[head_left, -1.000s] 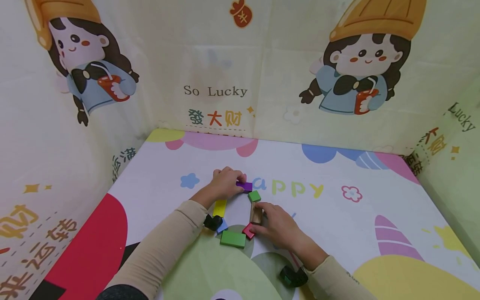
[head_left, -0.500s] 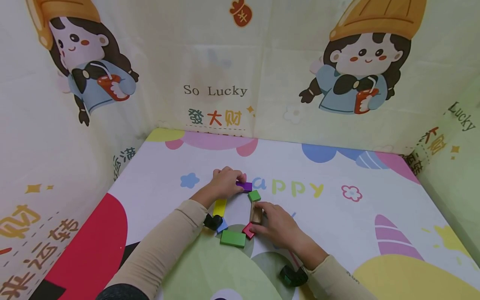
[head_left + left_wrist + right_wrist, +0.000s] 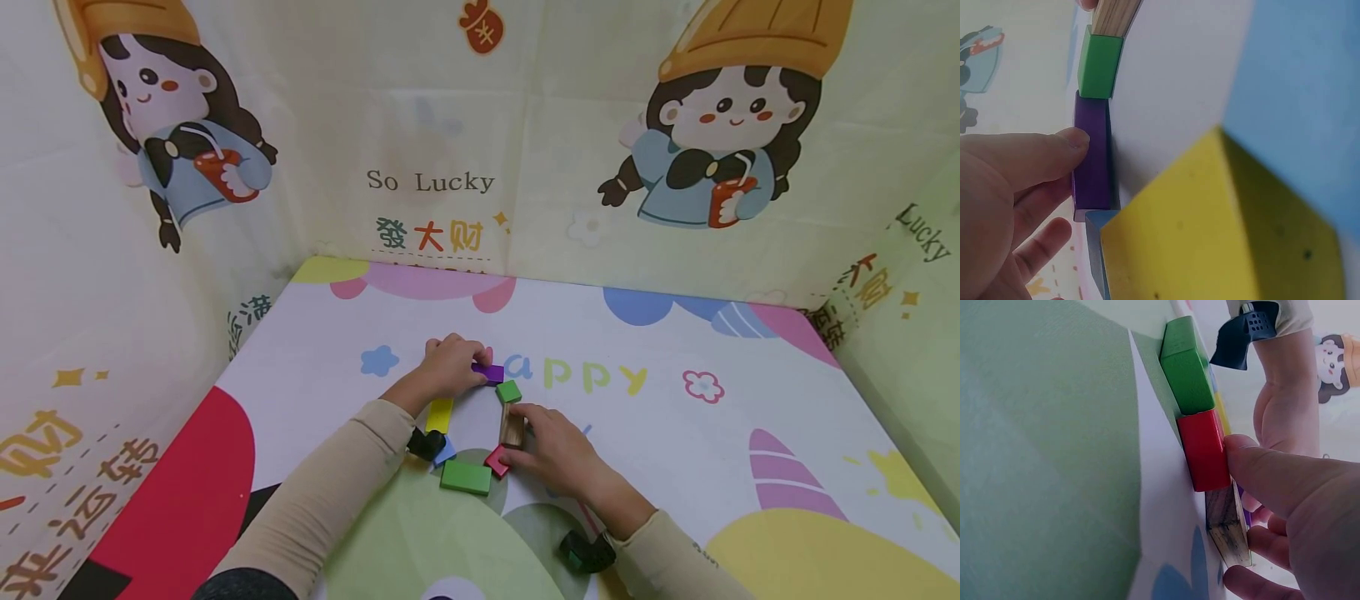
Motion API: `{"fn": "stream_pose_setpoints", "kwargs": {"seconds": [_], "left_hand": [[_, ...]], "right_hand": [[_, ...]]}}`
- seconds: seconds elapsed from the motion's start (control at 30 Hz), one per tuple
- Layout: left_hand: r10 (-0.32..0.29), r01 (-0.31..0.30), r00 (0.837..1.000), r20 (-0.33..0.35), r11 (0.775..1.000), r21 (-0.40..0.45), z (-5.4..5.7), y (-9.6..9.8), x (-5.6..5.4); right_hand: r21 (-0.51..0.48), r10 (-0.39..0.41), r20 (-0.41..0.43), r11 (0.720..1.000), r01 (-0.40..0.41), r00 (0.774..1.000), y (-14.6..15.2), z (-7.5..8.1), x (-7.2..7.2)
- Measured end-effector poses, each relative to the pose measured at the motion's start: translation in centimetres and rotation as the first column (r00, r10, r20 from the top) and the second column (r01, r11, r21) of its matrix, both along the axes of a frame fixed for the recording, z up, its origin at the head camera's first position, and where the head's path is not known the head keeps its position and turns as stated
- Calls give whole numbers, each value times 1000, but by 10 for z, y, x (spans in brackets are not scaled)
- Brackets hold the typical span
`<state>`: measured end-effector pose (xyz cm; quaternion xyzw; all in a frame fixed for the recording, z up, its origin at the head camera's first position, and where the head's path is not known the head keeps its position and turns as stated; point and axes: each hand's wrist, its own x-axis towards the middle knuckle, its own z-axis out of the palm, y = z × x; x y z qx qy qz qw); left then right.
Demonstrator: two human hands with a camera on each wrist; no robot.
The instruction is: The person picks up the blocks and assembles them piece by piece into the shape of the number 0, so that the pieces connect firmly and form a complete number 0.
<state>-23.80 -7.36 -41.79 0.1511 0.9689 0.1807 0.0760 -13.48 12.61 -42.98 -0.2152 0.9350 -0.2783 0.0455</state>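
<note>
Several coloured blocks form a ring on the printed mat. My left hand (image 3: 452,367) holds the purple block (image 3: 1092,156) at the far side, its thumb over the block's edge and its fingers behind. The purple block's end meets a small green block (image 3: 1101,65). My right hand (image 3: 561,450) rests along the ring's right side. In the right wrist view its thumb touches the red block (image 3: 1205,451), while other fingertips lie at the wooden block (image 3: 1229,531). A larger green block (image 3: 466,477) forms the near side. The yellow block (image 3: 439,416) sits beneath the left wrist.
A blue block (image 3: 446,451) stands between yellow and green, partly hidden by the black left wrist camera (image 3: 426,445). Another wrist camera (image 3: 587,553) hangs by the right sleeve. Printed cloth walls (image 3: 555,250) surround the mat (image 3: 660,467) on the back and sides.
</note>
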Motion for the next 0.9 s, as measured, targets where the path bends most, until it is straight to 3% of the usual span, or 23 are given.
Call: {"fn": "stream_pose_setpoints", "kwargs": {"seconds": [0.9], "left_hand": [[4, -4, 1000, 9, 1000, -5, -1, 0, 1]], "right_hand": [[-7, 8, -7, 1000, -8, 1000, 0, 0, -1]]}}
